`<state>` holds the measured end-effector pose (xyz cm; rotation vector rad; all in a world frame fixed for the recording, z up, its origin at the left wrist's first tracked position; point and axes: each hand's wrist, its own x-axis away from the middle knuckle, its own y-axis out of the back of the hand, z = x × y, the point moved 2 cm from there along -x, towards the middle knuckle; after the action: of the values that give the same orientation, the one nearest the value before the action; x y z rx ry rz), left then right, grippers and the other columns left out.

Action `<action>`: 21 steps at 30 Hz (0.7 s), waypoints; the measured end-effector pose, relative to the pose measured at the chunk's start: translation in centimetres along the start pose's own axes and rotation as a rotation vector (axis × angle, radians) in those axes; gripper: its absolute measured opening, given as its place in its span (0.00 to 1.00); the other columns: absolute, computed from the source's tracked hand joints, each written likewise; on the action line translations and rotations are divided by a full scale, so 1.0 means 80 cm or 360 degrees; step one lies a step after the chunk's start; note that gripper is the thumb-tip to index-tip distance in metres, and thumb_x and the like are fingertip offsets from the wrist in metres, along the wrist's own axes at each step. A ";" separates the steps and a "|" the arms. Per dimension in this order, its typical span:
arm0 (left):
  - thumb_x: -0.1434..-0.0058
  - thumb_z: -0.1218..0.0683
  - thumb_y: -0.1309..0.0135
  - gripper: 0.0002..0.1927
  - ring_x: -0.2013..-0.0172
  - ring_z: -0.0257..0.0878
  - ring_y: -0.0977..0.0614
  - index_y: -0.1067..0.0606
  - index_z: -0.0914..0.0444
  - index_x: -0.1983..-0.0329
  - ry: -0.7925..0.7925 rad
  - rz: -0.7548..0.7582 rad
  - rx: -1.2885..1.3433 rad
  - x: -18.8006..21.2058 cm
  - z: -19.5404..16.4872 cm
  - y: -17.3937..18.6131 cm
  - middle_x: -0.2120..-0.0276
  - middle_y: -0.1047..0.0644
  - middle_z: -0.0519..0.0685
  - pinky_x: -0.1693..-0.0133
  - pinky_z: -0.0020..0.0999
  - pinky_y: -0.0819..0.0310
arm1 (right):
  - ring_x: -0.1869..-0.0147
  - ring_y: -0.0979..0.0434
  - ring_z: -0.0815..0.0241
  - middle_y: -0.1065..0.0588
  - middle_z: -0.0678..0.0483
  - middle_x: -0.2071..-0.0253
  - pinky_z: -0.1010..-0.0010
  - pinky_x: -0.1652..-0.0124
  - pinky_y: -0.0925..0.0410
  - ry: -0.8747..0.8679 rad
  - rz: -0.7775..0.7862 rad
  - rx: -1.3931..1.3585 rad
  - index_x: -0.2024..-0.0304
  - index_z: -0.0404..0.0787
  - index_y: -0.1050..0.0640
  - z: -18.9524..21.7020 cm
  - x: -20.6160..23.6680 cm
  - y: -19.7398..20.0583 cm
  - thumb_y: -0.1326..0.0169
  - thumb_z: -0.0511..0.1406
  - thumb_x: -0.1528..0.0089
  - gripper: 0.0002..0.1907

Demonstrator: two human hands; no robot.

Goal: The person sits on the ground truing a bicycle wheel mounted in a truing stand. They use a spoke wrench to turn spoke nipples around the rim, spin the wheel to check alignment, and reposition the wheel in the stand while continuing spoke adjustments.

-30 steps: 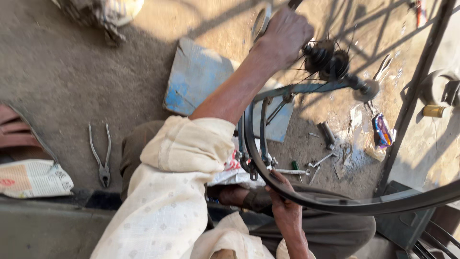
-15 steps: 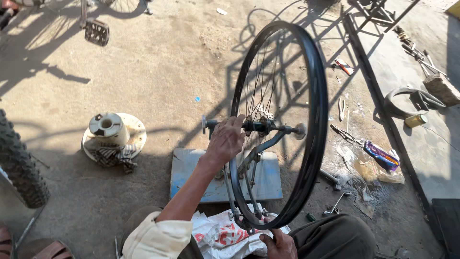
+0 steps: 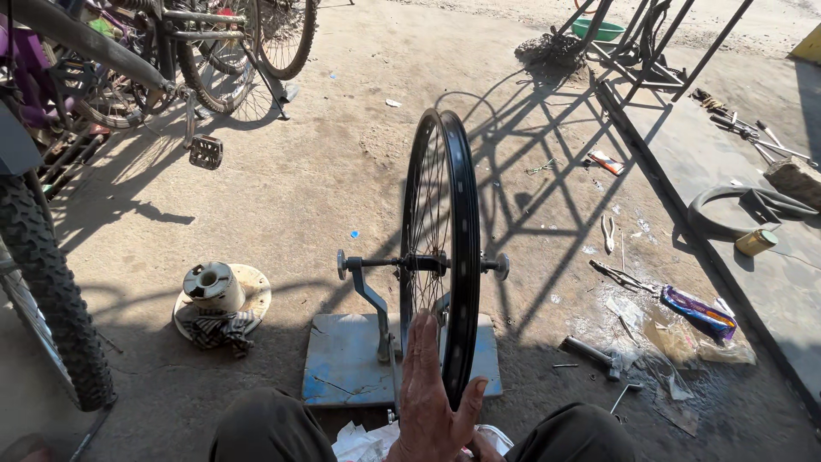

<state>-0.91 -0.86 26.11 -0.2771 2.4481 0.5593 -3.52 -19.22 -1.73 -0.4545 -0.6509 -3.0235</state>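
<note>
A wheel (image 3: 440,257) stands upright in a truing stand (image 3: 376,359) on the ground (image 3: 325,197), straight ahead of the person's knees. One hand (image 3: 432,402) lies against its near rim. A hub part on a disc (image 3: 218,295) sits to the left, a knobby tyre (image 3: 47,282) farther left, bicycles (image 3: 171,60) behind. Tools (image 3: 624,278) lie scattered to the right.

One spoked rim (image 3: 443,257), one truing stand (image 3: 376,342), one hand (image 3: 432,402), one tin (image 3: 756,242).
</note>
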 end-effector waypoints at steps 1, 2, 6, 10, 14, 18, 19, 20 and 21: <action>0.30 0.38 0.49 0.47 0.27 0.72 0.43 0.50 0.79 0.26 -0.0010 -0.0014 -0.0043 -0.002 -0.003 -0.003 0.29 0.44 0.79 0.29 0.59 0.49 | 0.45 0.22 0.56 0.18 0.43 0.48 0.64 0.46 0.33 -0.0005 0.0018 -0.0014 0.40 0.33 0.26 0.004 -0.002 0.001 0.36 0.36 0.42 0.29; 0.31 0.39 0.47 0.48 0.27 0.72 0.44 0.50 0.79 0.27 -0.0019 -0.0027 -0.0085 -0.004 -0.006 -0.005 0.30 0.44 0.79 0.30 0.59 0.49 | 0.46 0.22 0.57 0.18 0.43 0.49 0.65 0.46 0.33 -0.0011 0.0029 -0.0029 0.41 0.33 0.26 0.006 -0.004 0.002 0.37 0.35 0.42 0.28; 0.34 0.43 0.42 0.49 0.27 0.72 0.46 0.52 0.79 0.27 -0.0041 -0.0063 -0.0239 -0.009 -0.017 -0.013 0.30 0.45 0.79 0.31 0.58 0.50 | 0.49 0.23 0.58 0.18 0.43 0.50 0.66 0.50 0.34 -0.0016 0.0050 -0.0050 0.41 0.32 0.26 0.006 0.004 0.008 0.37 0.35 0.42 0.27; 0.36 0.46 0.42 0.48 0.28 0.71 0.48 0.53 0.78 0.27 0.0033 -0.0019 -0.0305 -0.012 -0.019 -0.019 0.29 0.48 0.77 0.31 0.58 0.52 | 0.52 0.25 0.59 0.18 0.42 0.51 0.67 0.53 0.35 -0.0020 0.0061 -0.0064 0.42 0.32 0.26 -0.001 0.006 0.005 0.38 0.35 0.41 0.26; 0.37 0.50 0.43 0.46 0.28 0.72 0.50 0.53 0.78 0.27 0.0038 -0.0013 -0.0338 -0.013 -0.015 -0.021 0.29 0.49 0.76 0.31 0.58 0.53 | 0.56 0.26 0.60 0.18 0.42 0.52 0.67 0.56 0.36 -0.0018 0.0067 -0.0079 0.43 0.31 0.25 -0.005 0.003 0.003 0.38 0.34 0.41 0.25; 0.36 0.52 0.44 0.43 0.27 0.71 0.49 0.52 0.76 0.27 0.0049 -0.0060 -0.0387 -0.015 -0.013 -0.022 0.29 0.48 0.75 0.31 0.57 0.52 | 0.59 0.27 0.61 0.18 0.42 0.53 0.68 0.60 0.37 -0.0029 0.0069 -0.0089 0.43 0.31 0.25 -0.001 0.001 0.005 0.39 0.34 0.41 0.24; 0.36 0.53 0.44 0.43 0.27 0.71 0.49 0.51 0.76 0.27 0.0026 -0.0078 -0.0390 -0.016 -0.014 -0.022 0.29 0.47 0.75 0.31 0.57 0.52 | 0.60 0.28 0.61 0.18 0.42 0.53 0.69 0.60 0.37 -0.0032 0.0069 -0.0091 0.43 0.31 0.25 0.001 0.002 0.006 0.39 0.34 0.41 0.24; 0.36 0.53 0.44 0.43 0.27 0.71 0.48 0.51 0.76 0.27 0.0001 -0.0095 -0.0394 -0.017 -0.014 -0.022 0.29 0.47 0.75 0.30 0.57 0.51 | 0.61 0.28 0.61 0.18 0.42 0.53 0.69 0.61 0.37 -0.0034 0.0068 -0.0096 0.44 0.31 0.25 0.003 0.001 0.006 0.39 0.34 0.40 0.23; 0.37 0.53 0.45 0.42 0.27 0.71 0.48 0.51 0.76 0.27 -0.0024 -0.0110 -0.0399 -0.019 -0.015 -0.023 0.29 0.46 0.74 0.30 0.57 0.51 | 0.61 0.28 0.62 0.17 0.42 0.54 0.69 0.62 0.37 -0.0034 0.0069 -0.0100 0.44 0.31 0.25 0.005 0.000 0.007 0.40 0.33 0.40 0.23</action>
<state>0.25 -2.90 27.27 -0.4556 2.3434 0.8351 -3.33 -19.57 -1.16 -0.4965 -0.5410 -3.0094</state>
